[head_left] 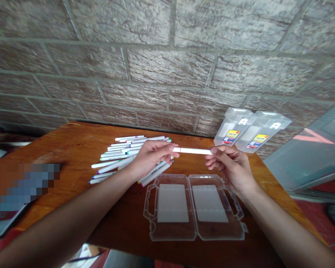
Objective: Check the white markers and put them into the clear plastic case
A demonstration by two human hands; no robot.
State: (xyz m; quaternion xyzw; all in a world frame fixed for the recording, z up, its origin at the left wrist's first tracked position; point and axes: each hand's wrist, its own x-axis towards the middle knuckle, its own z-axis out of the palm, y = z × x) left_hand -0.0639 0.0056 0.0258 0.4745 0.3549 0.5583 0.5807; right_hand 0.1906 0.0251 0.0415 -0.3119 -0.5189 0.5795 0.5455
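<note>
Both my hands hold one white marker [192,150] level above the wooden table [80,149]. My left hand [152,156] is closed round its left end. My right hand [230,165] pinches its right end with its fingertips. Just below the marker lies an open clear plastic case [195,206], both halves flat, with a white panel in each. A pile of several white markers with coloured caps [125,154] lies under and to the left of my left hand.
Two closed clear plastic cases with yellow labels [251,130] lean against the brick wall [167,56] at the back right. A blurred-out patch [22,186] covers the table's left edge. A grey slanted surface [309,156] lies to the right.
</note>
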